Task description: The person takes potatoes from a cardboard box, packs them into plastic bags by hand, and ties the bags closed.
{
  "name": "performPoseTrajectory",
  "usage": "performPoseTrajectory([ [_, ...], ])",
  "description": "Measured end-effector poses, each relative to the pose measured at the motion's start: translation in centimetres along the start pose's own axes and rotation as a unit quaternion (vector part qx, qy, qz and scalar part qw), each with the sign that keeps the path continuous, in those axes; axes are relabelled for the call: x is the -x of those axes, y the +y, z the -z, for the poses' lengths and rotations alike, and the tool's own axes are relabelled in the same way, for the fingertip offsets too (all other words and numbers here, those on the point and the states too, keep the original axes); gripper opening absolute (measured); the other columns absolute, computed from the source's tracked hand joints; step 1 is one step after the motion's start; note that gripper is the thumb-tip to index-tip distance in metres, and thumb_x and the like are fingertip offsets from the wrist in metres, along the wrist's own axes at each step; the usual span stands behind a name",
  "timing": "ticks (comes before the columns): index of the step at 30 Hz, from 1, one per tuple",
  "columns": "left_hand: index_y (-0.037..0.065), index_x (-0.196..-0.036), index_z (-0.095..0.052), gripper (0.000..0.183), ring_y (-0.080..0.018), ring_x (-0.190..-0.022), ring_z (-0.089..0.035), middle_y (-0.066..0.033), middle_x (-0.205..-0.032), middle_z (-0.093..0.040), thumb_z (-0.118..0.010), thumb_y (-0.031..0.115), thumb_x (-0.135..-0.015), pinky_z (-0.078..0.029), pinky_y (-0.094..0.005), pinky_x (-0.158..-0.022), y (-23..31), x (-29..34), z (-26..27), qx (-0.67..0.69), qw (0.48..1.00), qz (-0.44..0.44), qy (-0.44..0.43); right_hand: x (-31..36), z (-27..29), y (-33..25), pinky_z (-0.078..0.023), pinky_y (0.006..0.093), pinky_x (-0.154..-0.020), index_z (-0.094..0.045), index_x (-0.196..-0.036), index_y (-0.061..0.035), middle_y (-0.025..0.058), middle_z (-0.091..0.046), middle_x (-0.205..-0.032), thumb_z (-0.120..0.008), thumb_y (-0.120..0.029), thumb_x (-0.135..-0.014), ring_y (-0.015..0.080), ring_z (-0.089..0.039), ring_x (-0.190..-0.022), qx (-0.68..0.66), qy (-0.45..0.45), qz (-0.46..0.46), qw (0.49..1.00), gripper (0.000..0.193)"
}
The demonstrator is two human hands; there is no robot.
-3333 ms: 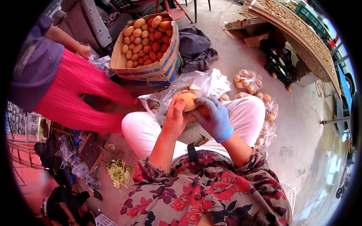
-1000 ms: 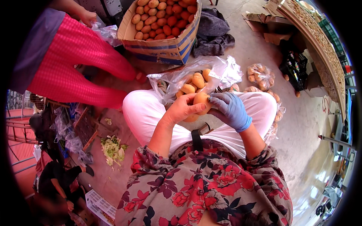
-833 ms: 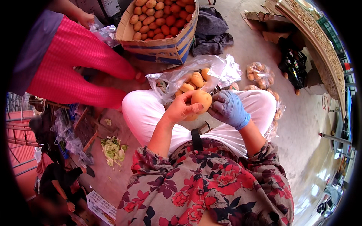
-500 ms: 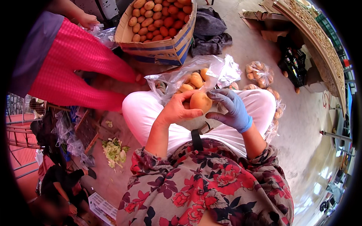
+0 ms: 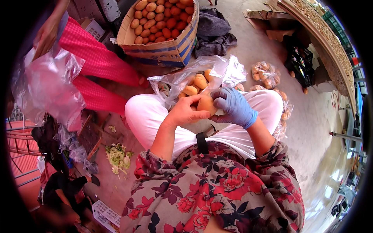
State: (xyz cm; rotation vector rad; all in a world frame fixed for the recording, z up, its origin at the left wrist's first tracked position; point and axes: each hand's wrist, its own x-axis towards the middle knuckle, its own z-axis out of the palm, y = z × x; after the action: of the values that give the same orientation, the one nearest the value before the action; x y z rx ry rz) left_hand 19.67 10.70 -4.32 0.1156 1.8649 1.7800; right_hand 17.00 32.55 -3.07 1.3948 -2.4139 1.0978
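Observation:
My bare left hand (image 5: 185, 112) is closed round one side of a smooth yellow-orange oval, a fruit or a potato (image 5: 207, 104); which of the two I cannot tell. From the other side, my right hand (image 5: 237, 108), in a blue glove, grips it with curled fingers and thumb. Its far right side is hidden by the glove. Just beyond my hands, between my knees, an open clear plastic bag (image 5: 171, 79) holds several similar yellow ovals (image 5: 200, 81).
A large cardboard box (image 5: 157, 54) full of the same ovals stands ahead. Tied clear bags (image 5: 266, 74) of them lie by my right knee. At left, another person's hand (image 5: 47, 35) holds a clear plastic bag (image 5: 54, 83). Leaf scraps (image 5: 118, 157) lie on the floor.
My gloved fingers have curled inward, and the back of that hand has turned over the oval. The other person has brought a clear bag leftward and nearer.

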Motion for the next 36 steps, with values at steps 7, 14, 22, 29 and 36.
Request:
performPoseTrajectory([
  [7, 0.002, -0.119, -0.053, 0.062, -0.0108, -0.093, -0.056, -0.0028, -0.103, -0.06, -0.082, 0.02, -0.066, -0.045, -0.0238, -0.082, 0.3, 0.1, 0.5, 0.116, 0.993, -0.029, -0.019, 0.4, -1.0, -0.8, -0.046, 0.036, -0.073, -0.053, -0.102, -0.0089, 0.0091, -0.056, -0.103, -0.081, -0.021, -0.061, 0.0285, -0.056, -0.09, -0.1, 0.153, -0.056, 0.982, 0.052],
  [14, 0.002, -0.119, -0.053, 0.063, -0.0114, -0.094, -0.056, -0.0034, -0.104, -0.06, -0.081, 0.023, -0.067, -0.045, -0.0248, -0.084, 0.5, 0.4, 0.4, 0.096, 0.995, -0.017, -0.013, -0.1, -0.5, -0.8, -0.045, 0.0367, -0.076, -0.053, -0.103, -0.0085, 0.0091, -0.056, -0.103, -0.079, -0.027, -0.062, 0.0297, -0.056, -0.091, -0.034, 0.067, -0.02, 0.997, 0.053],
  [22, 0.002, -0.111, -0.054, 0.048, -0.0186, -0.086, -0.06, -0.0072, -0.096, -0.062, -0.072, 0.032, -0.077, -0.047, -0.0292, -0.077, -1.3, -0.6, -0.2, 0.104, 0.982, -0.082, 0.131, 1.2, -4.6, 0.9, -0.051, 0.0303, -0.07, -0.047, -0.112, -0.0086, 0.0034, -0.056, -0.096, -0.063, -0.036, -0.084, 0.0168, -0.056, -0.083, -0.419, 0.16, -0.314, 0.837, 0.042],
  [29, 0.0, -0.112, -0.046, 0.03, -0.0334, -0.103, -0.049, -0.0202, -0.109, -0.051, -0.043, 0.025, -0.095, -0.037, -0.0374, -0.091, -5.0, -1.4, -7.7, -0.224, 0.892, -0.219, 0.327, 3.6, -12.5, -1.6, -0.046, 0.0321, -0.087, -0.04, -0.126, -0.0069, 0.005, -0.049, -0.116, -0.043, -0.03, -0.095, 0.0178, -0.05, -0.104, -0.788, 0.153, -0.379, 0.461, 0.038],
  [36, 0.001, -0.109, -0.05, 0.028, -0.0321, -0.105, -0.046, -0.0171, -0.109, -0.049, -0.05, 0.022, -0.091, -0.032, -0.0362, -0.097, -2.3, -2.0, -7.4, -0.228, 0.862, -0.316, 0.325, 2.6, -11.7, 3.0, -0.044, 0.024, -0.083, -0.052, -0.107, -0.0047, 0.0016, -0.054, -0.102, -0.039, -0.016, -0.095, 0.0111, -0.052, -0.093, -0.63, 0.14, -0.335, 0.686, 0.021],
])
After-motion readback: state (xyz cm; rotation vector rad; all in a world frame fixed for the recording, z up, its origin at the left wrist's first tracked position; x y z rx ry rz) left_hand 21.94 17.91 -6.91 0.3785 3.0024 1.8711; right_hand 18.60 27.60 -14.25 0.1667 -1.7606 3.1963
